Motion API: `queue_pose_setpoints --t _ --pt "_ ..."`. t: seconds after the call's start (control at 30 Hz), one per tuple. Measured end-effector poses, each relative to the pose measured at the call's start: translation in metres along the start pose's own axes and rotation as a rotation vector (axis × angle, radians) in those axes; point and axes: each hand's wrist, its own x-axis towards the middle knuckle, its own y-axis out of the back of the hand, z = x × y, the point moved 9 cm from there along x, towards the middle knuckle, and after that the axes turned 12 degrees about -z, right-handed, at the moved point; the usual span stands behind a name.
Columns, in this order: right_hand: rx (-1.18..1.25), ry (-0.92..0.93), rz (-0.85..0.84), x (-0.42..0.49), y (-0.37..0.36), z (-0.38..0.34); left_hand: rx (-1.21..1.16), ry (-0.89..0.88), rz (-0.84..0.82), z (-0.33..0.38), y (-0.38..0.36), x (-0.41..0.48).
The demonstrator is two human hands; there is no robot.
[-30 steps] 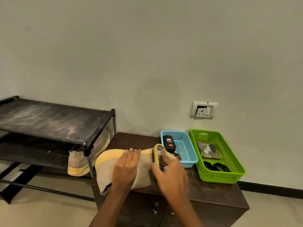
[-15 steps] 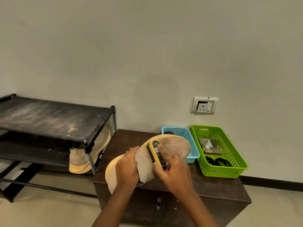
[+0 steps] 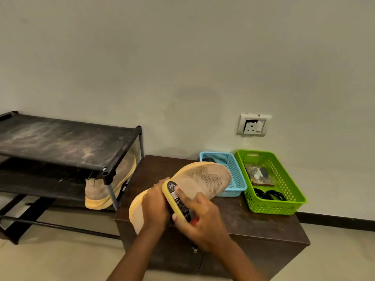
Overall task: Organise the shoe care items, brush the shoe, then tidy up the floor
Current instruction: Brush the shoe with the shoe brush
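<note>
A yellow brush (image 3: 176,200) with a dark label on its back is gripped in the right hand (image 3: 200,220): the forefinger is laid straight along the label, the thumb is pressed to the brush's near edge, and the other fingers are curled behind it. The brush is set against the side of a beige knit shoe (image 3: 203,179) with a yellow sole. The shoe is held around its middle by the left hand (image 3: 155,203), whose fingers are wrapped over the upper just beside the brush. The shoe is raised and tilted, toe pointing up and to the right, above the top of a dark brown cabinet (image 3: 263,224); whether its heel touches the top cannot be told. Behind the toe a blue basket (image 3: 235,173) is placed on the cabinet, with a dark object (image 3: 209,159) in its far corner. Just beside it to the right a green basket (image 3: 284,205) is seen, in which a flat packet (image 3: 258,176) and black rings (image 3: 269,194) are kept. To the left of the cabinet a black shoe rack (image 3: 60,142) is stood, and a second beige shoe (image 3: 109,185) is leaned on its lower shelf. A white socket (image 3: 253,124) is mounted on the wall above the baskets.
</note>
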Motion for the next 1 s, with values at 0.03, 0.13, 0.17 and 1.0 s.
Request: queue_pose_setpoints --t 0.03,0.13,0.17,1.0 --pt "-0.047 0.049 -0.018 -0.002 -0.005 -0.006 -0.037 -0.010 0.017 -0.001 0.003 -0.001" --pt "-0.133 -0.130 0.146 0.005 0.027 0.031 -0.018 0.031 0.034 -0.002 0.004 0.000" --pt "-0.144 -0.210 0.213 0.004 0.039 0.046 0.006 0.033 0.033 0.000 0.002 0.000" --pt "-0.202 -0.188 0.192 0.004 0.027 0.035 0.068 -0.076 0.063 0.006 -0.004 0.002"
